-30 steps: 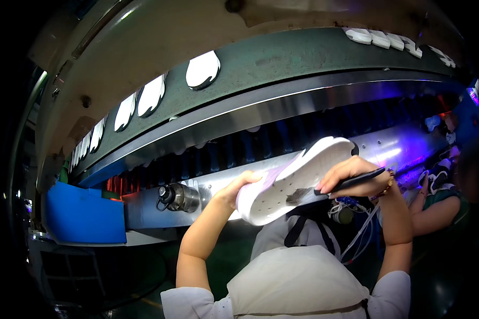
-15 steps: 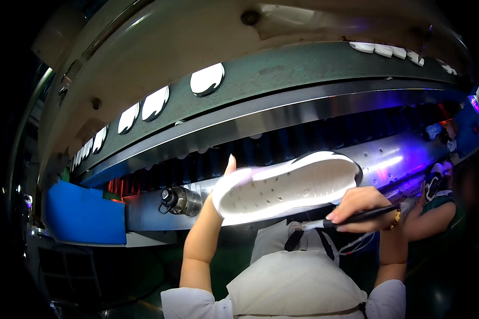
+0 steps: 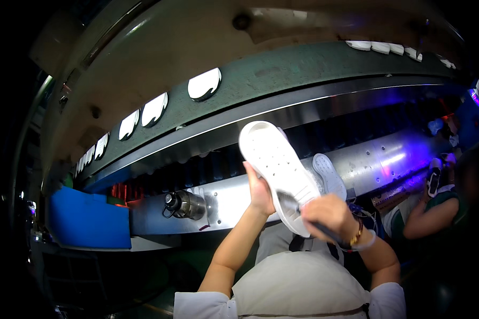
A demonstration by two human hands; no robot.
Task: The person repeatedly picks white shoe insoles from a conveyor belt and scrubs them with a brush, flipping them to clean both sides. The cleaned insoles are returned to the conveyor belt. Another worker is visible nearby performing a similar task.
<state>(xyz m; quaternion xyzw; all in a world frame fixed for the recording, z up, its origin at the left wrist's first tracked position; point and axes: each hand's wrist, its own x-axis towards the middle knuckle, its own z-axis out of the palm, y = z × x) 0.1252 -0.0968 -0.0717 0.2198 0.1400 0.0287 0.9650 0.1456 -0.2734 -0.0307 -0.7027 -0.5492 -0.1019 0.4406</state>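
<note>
My left hand (image 3: 259,189) grips a white shoe sole (image 3: 279,170) from behind and holds it up, tread side toward me, toe end up and to the left. My right hand (image 3: 330,215) is closed on a thin dark pen-like tool (image 3: 318,227) whose tip rests at the sole's lower heel end. A second white sole (image 3: 329,175) lies just behind, on the shiny metal ledge (image 3: 234,199) of the conveyor.
Several white soles (image 3: 203,85) ride on the green belt above. A metal flask (image 3: 183,204) stands on the ledge, with a blue bin (image 3: 88,220) to the left. At right another person (image 3: 428,218) holds a shoe under purple light.
The sole has turned from lying roughly level to standing steeply, toe up to the left. My right hand with the tool has moved left and down onto its heel end.
</note>
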